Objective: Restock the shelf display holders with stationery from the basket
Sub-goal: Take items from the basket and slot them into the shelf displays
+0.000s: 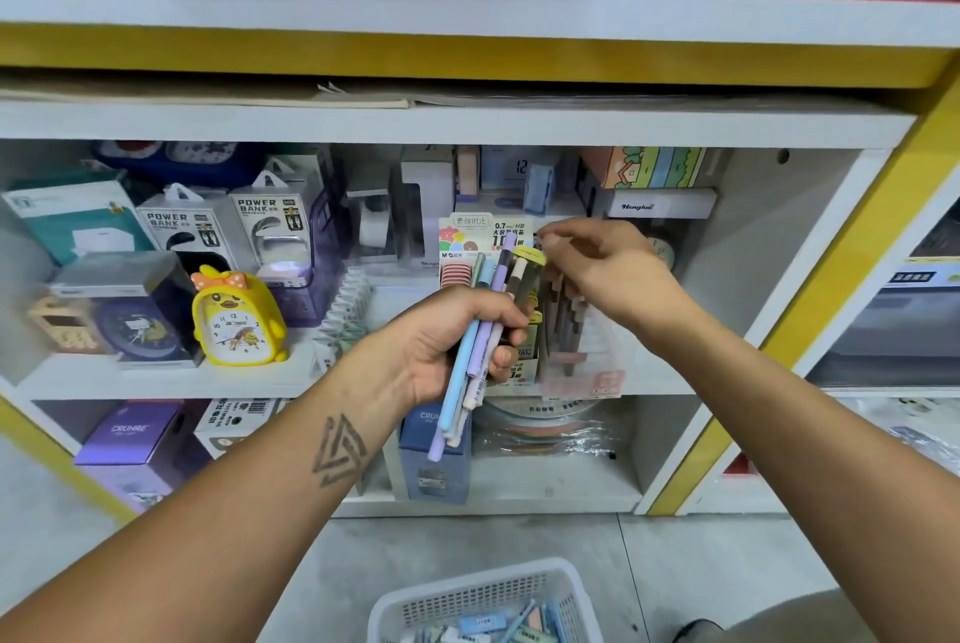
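Observation:
My left hand (457,336) grips a bundle of pastel pens (467,382), blue, purple and white, held upright in front of the shelf. Behind it stands a clear display holder (576,346) with several brownish pens in it and a printed card at its back. My right hand (608,268) is over the holder's top, its fingertips pinching the upper end of a pen there. On the floor below sits a white mesh basket (483,595) with more pens and erasers inside.
The white shelf (156,377) carries a yellow duck alarm clock (234,320), power bank boxes (270,227) and other boxed goods at left. Purple boxes (130,434) fill the lower shelf. A yellow cabinet post (779,330) rises at right.

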Demonstrator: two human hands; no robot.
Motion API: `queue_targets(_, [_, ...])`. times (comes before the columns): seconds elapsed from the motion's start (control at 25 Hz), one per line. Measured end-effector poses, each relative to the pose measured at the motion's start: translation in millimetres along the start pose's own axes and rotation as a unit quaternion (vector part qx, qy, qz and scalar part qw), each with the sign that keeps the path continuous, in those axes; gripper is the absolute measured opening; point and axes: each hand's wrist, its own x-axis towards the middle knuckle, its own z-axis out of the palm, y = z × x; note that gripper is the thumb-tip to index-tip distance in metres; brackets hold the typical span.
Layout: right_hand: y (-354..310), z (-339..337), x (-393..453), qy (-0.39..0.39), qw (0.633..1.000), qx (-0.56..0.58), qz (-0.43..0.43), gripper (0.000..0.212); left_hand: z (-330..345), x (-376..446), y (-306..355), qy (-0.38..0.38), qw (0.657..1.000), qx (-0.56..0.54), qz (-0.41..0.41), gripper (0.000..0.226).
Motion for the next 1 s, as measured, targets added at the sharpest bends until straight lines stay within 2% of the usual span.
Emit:
queue_targets(0.08, [-6.4, 4.6, -0.8, -0.030, 0.989, 0.130, 0.062, 0.012, 0.0, -1.3, -0.4, -0.007, 1.000, 0.015, -0.003, 0.013])
queue_targets(0.16, [-10.5, 7.9, -0.6, -0.037, 0.980, 0.175, 0.088, 0.008, -1.4, -3.3, 0.3, -0.007, 1.000, 0.029, -0.004, 0.017])
queue_targets(0.36, [-15.5, 3.8, 5.5, 0.069, 0.966, 0.225, 0.106, 0.008, -13.2, -9.8, 2.6, 0.014, 1.000, 0.001, -0.001, 0.018])
queue_targets(0.48, [-15.2, -4.2, 8.5, 0.081, 0.977, 0.181, 0.079, 0.013, -22.0, -13.6, 6.0, 0.031, 0.999, -0.007, -0.013, 0.017])
queue_targets(0.68, [-20.4, -12.8, 5.7, 0.015, 0.995, 0.095, 0.030, 0.013, -29.5, -17.6, 11.2, 0.092, 0.995, 0.041, -0.009, 0.009])
queue_targets(0.84, [-19.9, -33.5, 1.9, -0.072, 0.994, 0.082, 0.000, 0.009, -28.4, -18.1, 12.8, 0.122, 0.992, 0.033, 0.025, 0.018])
queue_targets(0.88, [-20.2, -33.9, -1.0, -0.097, 0.994, 0.052, -0.005, 0.005, -27.0, -18.4, 13.0, 0.118, 0.992, 0.032, 0.029, 0.018])
queue_targets(1.0, [-17.8, -24.9, -1.3, -0.095, 0.991, -0.095, -0.015, 0.021, -22.3, -18.0, 11.9, 0.111, 0.992, 0.040, 0.033, 0.021])
